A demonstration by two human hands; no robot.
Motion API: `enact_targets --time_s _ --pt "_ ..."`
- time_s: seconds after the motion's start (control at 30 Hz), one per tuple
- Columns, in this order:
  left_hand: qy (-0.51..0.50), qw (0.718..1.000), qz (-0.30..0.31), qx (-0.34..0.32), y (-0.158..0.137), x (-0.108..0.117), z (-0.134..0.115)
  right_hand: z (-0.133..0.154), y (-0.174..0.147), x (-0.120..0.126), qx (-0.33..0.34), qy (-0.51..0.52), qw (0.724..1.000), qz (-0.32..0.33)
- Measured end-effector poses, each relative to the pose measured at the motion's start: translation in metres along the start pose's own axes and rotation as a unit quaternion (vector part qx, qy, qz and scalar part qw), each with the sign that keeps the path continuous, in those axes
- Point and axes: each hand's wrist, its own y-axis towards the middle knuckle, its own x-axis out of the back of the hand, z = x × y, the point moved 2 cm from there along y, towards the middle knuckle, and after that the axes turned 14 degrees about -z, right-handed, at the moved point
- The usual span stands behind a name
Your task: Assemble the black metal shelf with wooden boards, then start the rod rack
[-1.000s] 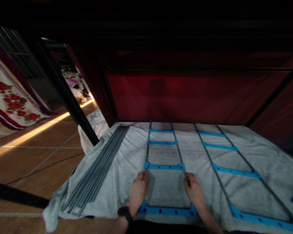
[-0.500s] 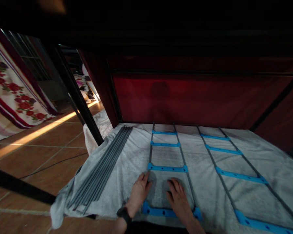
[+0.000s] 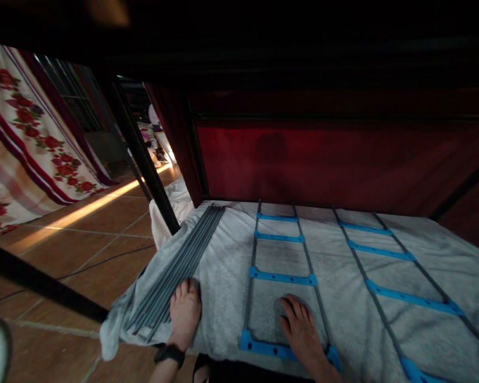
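My left hand, with a dark band at its wrist, is at the right edge of a bundle of grey rods. Its fingers lie forward against the outermost rods, and I see no rod lifted. My right hand hovers palm down, fingers stretched, inside the lowest bay of a ladder-like frame. That frame joins two grey rods with blue crossbars; its nearest blue bar passes under my right wrist. A second ladder-like frame with blue crossbars lies to the right.
A grey cloth covers the surface beneath. Dark metal posts stand at the left, and a dark beam spans overhead. Red fabric closes the back. Tiled floor and a floral curtain are on the left.
My left hand has moved left, from the middle frame to the grey rods. My right hand stays over the frame's lowest bay. The view has swung slightly left.
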Motion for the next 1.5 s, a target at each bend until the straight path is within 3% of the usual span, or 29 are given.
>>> enact_targets --time_s 0.27,0.37,0.47,0.57,0.67,0.8,0.9,0.97,1.0,1.03,1.1,1.2,1.27,1.37,1.43,1.5 --pt "0.022 0.999 0.037 0.005 0.015 -0.001 0.002 0.001 0.001 0.004 0.003 -0.001 1.000 -0.004" --pt "-0.019 0.998 0.049 0.024 0.020 -0.007 0.006 0.002 0.001 0.005 0.002 -0.001 1.000 -0.008" --pt "-0.115 0.987 0.069 0.091 0.023 -0.015 0.010 0.004 0.002 0.007 -0.002 0.000 1.000 -0.006" --pt "-0.257 0.946 0.093 0.176 0.023 -0.019 0.005 0.006 0.004 0.010 -0.006 0.000 1.000 0.001" --pt "-0.389 0.887 0.108 0.223 0.017 -0.008 -0.016 0.007 0.005 0.012 -0.011 0.001 1.000 0.006" --pt "-0.551 0.811 0.122 0.152 -0.001 0.024 -0.066 0.005 0.005 0.013 -0.030 0.035 0.999 0.008" --pt "-0.588 0.787 0.160 0.093 -0.015 0.047 -0.102 -0.001 0.008 0.015 -0.080 0.130 0.988 -0.005" --pt "-0.584 0.785 0.201 0.051 -0.025 0.058 -0.121 -0.005 0.013 0.018 -0.158 0.240 0.958 -0.011" --pt "-0.577 0.785 0.223 0.028 -0.030 0.063 -0.128 -0.007 0.015 0.020 -0.213 0.303 0.929 -0.010" --pt "-0.570 0.785 0.243 0.005 -0.034 0.068 -0.135 -0.008 0.018 0.023 -0.270 0.367 0.890 -0.001" --pt "-0.557 0.784 0.273 -0.034 -0.044 0.076 -0.147 -0.007 0.023 0.029 -0.370 0.494 0.786 0.034" --pt "-0.560 0.773 0.290 -0.065 -0.052 0.085 -0.158 0.000 0.030 0.040 -0.453 0.628 0.630 0.059" --pt "-0.571 0.764 0.290 -0.073 -0.052 0.087 -0.161 -0.001 0.037 0.050 -0.487 0.662 0.570 0.020" --pt "-0.564 0.785 0.252 -0.050 -0.040 0.079 -0.154 -0.016 0.051 0.072 -0.509 0.664 0.542 -0.078" --pt "-0.529 0.824 0.205 -0.009 -0.029 0.064 -0.143 -0.035 0.060 0.089 -0.514 0.639 0.557 -0.132" --pt "-0.481 0.860 0.170 0.028 -0.018 0.046 -0.132 -0.056 0.065 0.104 -0.520 0.605 0.586 -0.142"
